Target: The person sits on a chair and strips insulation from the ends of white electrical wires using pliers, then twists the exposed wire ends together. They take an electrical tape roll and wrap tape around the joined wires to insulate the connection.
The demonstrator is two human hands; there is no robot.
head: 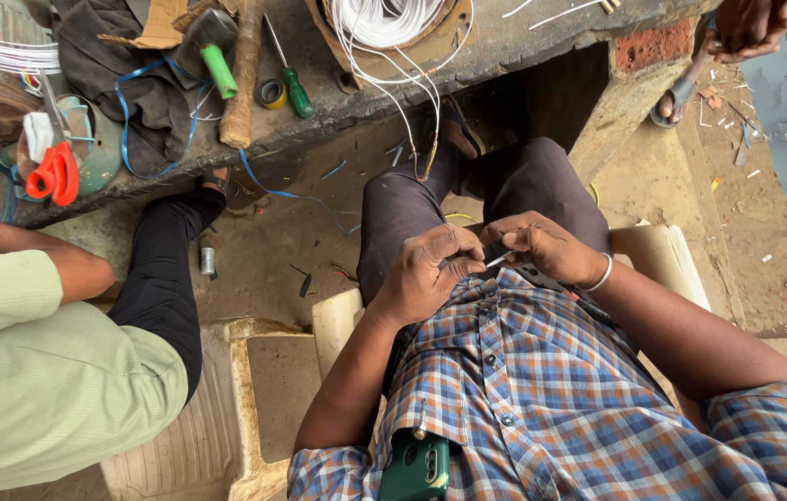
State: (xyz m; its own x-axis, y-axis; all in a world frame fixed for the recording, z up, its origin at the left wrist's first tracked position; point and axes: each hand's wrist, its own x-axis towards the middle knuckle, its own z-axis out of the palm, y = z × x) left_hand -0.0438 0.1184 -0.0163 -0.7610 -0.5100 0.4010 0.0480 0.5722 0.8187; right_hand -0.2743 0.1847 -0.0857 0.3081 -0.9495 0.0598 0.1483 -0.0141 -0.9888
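My left hand point(426, 271) and my right hand point(547, 247) meet over my lap, fingertips pinched together on a thin white wire end point(499, 260). A small dark tool seems to sit under my right fingers, mostly hidden. White wires point(409, 102) run from a coil point(382, 19) on the concrete ledge down toward my knees. I sit on a cream plastic chair point(338, 320), in dark trousers and a checked shirt with a green phone point(415, 468) in its pocket.
A person in a light green shirt point(32, 390) and black trousers sits at my left. On the ledge lie red-handled scissors point(53, 172), a green screwdriver point(296, 88), a hammer point(240, 79), a tape roll point(271, 93) and blue wire. Another person's foot point(751, 28) shows top right.
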